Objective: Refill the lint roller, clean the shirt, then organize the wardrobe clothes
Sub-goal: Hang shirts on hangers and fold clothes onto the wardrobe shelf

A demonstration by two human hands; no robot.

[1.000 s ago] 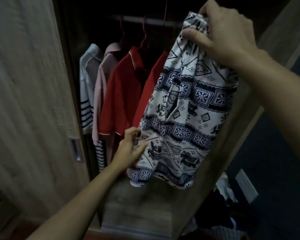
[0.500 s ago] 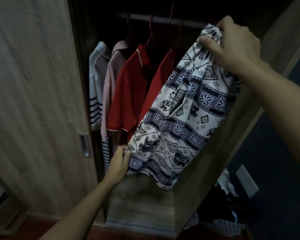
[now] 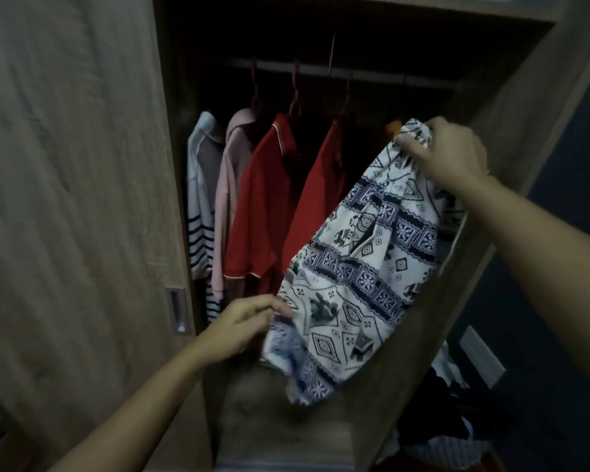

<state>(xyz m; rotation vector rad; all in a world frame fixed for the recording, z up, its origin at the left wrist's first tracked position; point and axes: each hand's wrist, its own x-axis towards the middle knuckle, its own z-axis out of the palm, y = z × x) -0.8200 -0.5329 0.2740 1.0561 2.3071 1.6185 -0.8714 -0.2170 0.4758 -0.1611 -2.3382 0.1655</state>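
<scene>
A white garment with a dark blue geometric pattern (image 3: 365, 264) hangs slantwise in front of the open wardrobe. My right hand (image 3: 450, 155) grips its gathered top end at the upper right. My left hand (image 3: 249, 321) pinches its lower left edge. Behind it, on the rail (image 3: 321, 68), hang a white striped shirt (image 3: 200, 206), a pink shirt (image 3: 227, 199) and two red shirts (image 3: 263, 212), (image 3: 317, 199). No lint roller is in view.
The wardrobe's sliding door (image 3: 75, 199) with a recessed metal handle (image 3: 178, 313) fills the left. Its right side panel (image 3: 511, 158) slants behind my right arm. A wooden shelf (image 3: 280, 420) lies below the clothes. A heap of clothes (image 3: 447, 413) sits on the floor at the lower right.
The patterned garment and my right hand sit lower in the frame, and more of the wardrobe's top shows. My left hand has shifted its grip along the garment's lower left edge.
</scene>
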